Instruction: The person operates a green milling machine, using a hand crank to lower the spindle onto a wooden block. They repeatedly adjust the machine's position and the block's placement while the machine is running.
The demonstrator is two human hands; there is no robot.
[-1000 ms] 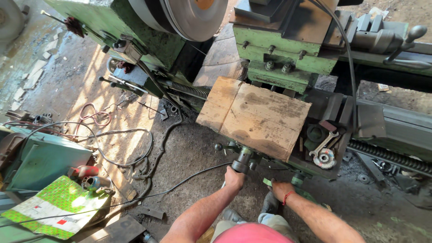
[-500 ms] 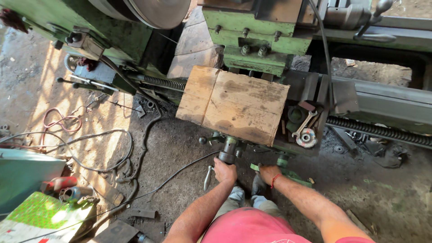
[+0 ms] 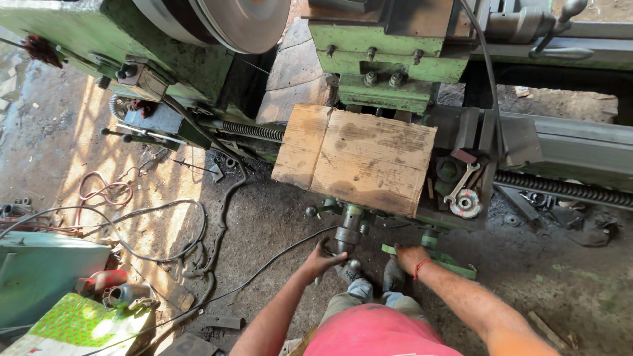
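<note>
Shifted slightly lower and rightward in view since half a second ago, with both hands kept in place. Left hand [image 3: 321, 258] wrapped around the dark grey steel crank handle [image 3: 347, 232] under the worn wooden board [image 3: 356, 158] on the green lathe carriage [image 3: 382, 62]. Right hand [image 3: 409, 256] resting on the green metal lever [image 3: 435, 260] beside it; closed or flat, cannot tell. Handle: thick, cylindrical, grimy, likely oily. Judged heavy, rigid, perhaps slippery; best gripped around the lower barrel, near the rounded knob.
</note>
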